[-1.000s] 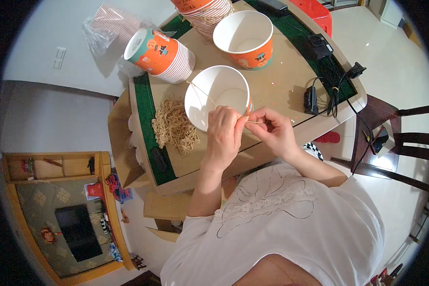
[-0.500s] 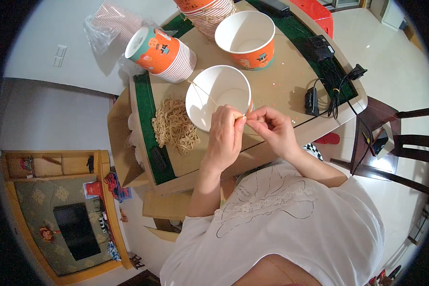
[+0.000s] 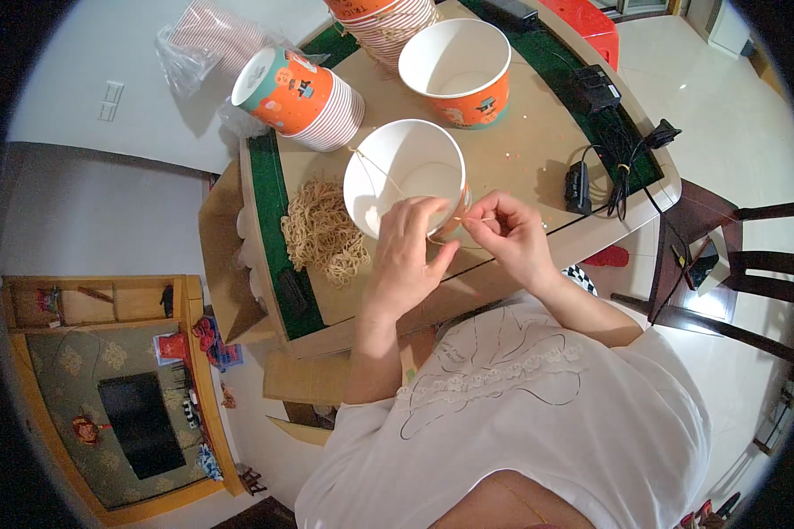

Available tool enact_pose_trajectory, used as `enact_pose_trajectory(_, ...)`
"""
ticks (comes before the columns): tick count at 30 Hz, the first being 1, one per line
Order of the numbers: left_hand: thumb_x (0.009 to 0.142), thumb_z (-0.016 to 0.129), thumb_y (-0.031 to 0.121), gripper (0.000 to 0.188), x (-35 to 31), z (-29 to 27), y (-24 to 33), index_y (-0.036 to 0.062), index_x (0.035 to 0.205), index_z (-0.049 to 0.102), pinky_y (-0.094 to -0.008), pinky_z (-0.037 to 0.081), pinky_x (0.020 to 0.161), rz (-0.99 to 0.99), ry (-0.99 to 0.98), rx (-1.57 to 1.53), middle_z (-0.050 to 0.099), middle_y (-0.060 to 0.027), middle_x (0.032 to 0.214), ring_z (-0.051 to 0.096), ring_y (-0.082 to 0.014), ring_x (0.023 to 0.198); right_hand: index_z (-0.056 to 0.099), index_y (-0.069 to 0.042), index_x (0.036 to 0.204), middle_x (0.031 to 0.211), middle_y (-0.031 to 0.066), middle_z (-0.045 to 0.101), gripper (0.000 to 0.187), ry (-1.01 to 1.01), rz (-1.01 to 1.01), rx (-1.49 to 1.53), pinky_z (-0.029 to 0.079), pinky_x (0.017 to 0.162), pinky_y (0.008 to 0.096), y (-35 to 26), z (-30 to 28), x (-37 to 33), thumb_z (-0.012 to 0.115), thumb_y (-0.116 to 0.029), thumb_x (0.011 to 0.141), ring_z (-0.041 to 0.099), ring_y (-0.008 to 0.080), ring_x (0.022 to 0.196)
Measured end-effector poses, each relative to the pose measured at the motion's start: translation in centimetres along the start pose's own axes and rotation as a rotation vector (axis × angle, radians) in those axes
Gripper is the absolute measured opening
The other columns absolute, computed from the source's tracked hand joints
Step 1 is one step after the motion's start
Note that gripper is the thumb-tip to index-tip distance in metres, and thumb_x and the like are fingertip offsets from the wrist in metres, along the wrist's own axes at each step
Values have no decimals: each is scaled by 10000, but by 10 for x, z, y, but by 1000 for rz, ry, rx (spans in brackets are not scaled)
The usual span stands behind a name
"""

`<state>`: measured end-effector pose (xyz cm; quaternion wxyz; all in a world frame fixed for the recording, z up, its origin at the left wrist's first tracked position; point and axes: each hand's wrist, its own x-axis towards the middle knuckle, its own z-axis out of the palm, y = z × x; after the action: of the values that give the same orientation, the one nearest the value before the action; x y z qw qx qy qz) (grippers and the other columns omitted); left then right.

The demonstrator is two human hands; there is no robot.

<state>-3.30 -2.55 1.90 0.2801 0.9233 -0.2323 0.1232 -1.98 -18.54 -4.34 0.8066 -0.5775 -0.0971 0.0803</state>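
Two hands work at the near rim of one open paper cup (image 3: 401,159), which stands on one table (image 3: 538,132). The right hand (image 3: 513,236) has its thumb and forefinger pinched together on one thin tan string (image 3: 379,171). The left hand (image 3: 410,256) has its thumb apart from its forefinger, in front of the same cup; whether its other fingers grip any string, I cannot tell. One stretch of string runs over the cup's far-left rim and slants across its opening toward the left hand. One heap of tan yarn (image 3: 322,234) lies on the table, left of that cup. One second open cup (image 3: 454,62) stands beyond it. Two stacks of orange cups are out on the table: one leaning stack (image 3: 304,99) at left, one string-wrapped stack (image 3: 384,31) at the far edge. One more stack shows inside one clear bag (image 3: 190,66). Two black adapters (image 3: 577,187) sit at right, near one tangle of cable (image 3: 622,163).
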Motion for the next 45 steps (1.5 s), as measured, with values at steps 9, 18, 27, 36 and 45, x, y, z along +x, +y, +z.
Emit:
enact_pose_trajectory(9, 773, 632, -11, 197, 0, 2, -3, 14, 968, 625, -304, 490, 708, -301, 74, -137, 646, -125, 863, 635, -228, 774, 566, -23, 813, 949, 69, 531, 79, 113, -198, -159, 517, 703, 251, 15, 15, 9, 640, -31, 785, 552, 150, 901)
enact_pose_trajectory(18, 788, 611, -34, 249, 4, 1, 0, 10, 1033, 627, -266, 494, 707, -317, 87, -185, 659, -103, 896, 637, -160, 790, 563, -20, 792, 930, 57, 525, 84, 168, -150, -92, 514, 673, 241, 8, 9, 22, 644, -42, 785, 556, 125, 851)
enact_pose_trajectory(27, 810, 596, -5, 292, 2, 3, -4, 57, 1096, 599, -317, 528, 626, -212, 86, -163, 624, -120, 886, 636, -245, 755, 562, -3, 774, 864, 63, 544, 89, 148, -176, -159, 518, 654, 245, 17, 6, 26, 648, -23, 765, 569, 134, 789)
enact_pose_trajectory(36, 847, 583, 38, 253, 1, 9, -11, 30, 1099, 588, -342, 506, 664, -233, 20, -241, 626, -156, 886, 629, -281, 773, 571, -7, 811, 901, 46, 539, 79, 98, -114, -203, 515, 671, 236, 14, 4, 20, 644, -34, 792, 575, 120, 831)
enact_pose_trajectory(45, 834, 587, 56, 159, 6, 15, -16, 25, 981, 639, -362, 478, 661, -217, 32, -202, 638, -141, 863, 615, -303, 761, 584, -8, 863, 921, 36, 546, 73, 28, -42, -196, 505, 697, 240, 16, -3, 15, 633, -54, 834, 585, 113, 843)
